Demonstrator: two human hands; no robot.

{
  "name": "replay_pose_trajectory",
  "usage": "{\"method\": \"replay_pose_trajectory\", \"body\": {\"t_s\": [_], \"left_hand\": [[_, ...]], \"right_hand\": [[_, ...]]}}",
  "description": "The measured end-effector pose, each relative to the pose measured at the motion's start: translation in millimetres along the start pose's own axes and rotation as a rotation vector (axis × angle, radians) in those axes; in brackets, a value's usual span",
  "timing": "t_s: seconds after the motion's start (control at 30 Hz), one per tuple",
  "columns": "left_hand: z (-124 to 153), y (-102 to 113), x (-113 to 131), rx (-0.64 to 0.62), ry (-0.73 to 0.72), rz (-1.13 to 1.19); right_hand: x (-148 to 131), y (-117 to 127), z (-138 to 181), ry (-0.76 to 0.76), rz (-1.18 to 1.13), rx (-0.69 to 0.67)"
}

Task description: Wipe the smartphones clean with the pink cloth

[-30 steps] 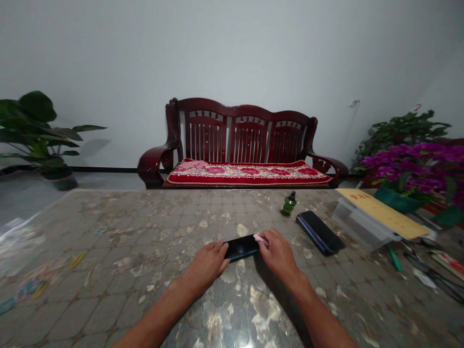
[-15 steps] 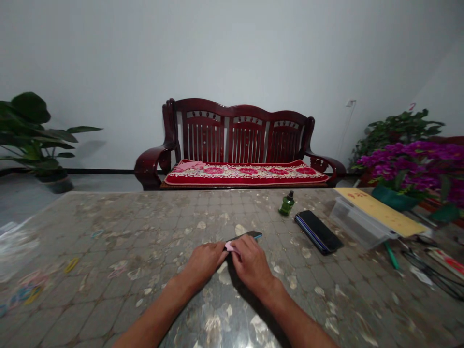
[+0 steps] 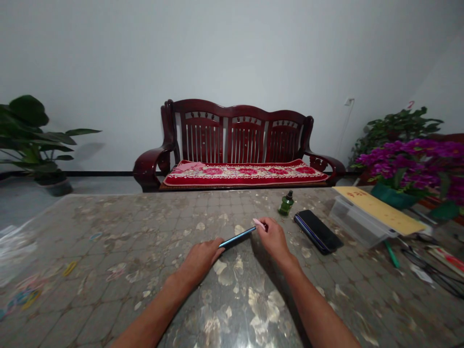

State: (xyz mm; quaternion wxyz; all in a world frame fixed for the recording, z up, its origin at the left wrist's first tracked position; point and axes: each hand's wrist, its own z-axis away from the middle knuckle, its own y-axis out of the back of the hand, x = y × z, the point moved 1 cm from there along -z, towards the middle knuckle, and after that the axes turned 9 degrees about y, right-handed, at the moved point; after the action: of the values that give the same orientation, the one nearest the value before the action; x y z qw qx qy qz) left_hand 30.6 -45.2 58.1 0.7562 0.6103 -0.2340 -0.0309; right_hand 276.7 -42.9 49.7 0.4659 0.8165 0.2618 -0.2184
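My left hand [image 3: 203, 258] is closed on the near-left end of a slim phone [image 3: 237, 237]. Its blue edge faces me, and it slants up to the right just over the table. My right hand [image 3: 272, 238] pinches a small pale pink piece [image 3: 258, 224], perhaps cloth, at the phone's far-right end. Whether the pink piece touches the phone there is hard to tell. Right of that hand lies a stack of dark phones [image 3: 319, 232], with a small green bottle [image 3: 286, 203] standing behind.
A clear plastic box [image 3: 357, 222] with a yellow sheet [image 3: 380, 209] on top stands at the right, near cables and purple flowers [image 3: 416, 162]. Coloured bands [image 3: 27, 295] and a clear plastic bag [image 3: 14, 251] lie at the left of the table [image 3: 145, 222].
My right hand has moved right and away from my left hand, carrying the pink piece to the phone's other end. The phone's blue edge now shows between the hands.
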Motion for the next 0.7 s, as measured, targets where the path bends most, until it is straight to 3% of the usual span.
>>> {"method": "replay_pose_trajectory", "body": {"t_s": [0.2,0.47,0.7], "left_hand": [[-3.4,-12.3,-8.8,0.083,0.054,0.135],[-11.2,-35.8,-19.2,0.314,0.034,0.348],[-4.9,-40.0,-15.6,0.219,0.152,0.378]], "right_hand": [[2.8,-10.2,-12.4,-0.052,-0.127,-0.023],[8.1,-40.2,4.5,-0.139,-0.206,-0.085],[15.2,-54.1,5.0,-0.136,-0.248,-0.169]]}}
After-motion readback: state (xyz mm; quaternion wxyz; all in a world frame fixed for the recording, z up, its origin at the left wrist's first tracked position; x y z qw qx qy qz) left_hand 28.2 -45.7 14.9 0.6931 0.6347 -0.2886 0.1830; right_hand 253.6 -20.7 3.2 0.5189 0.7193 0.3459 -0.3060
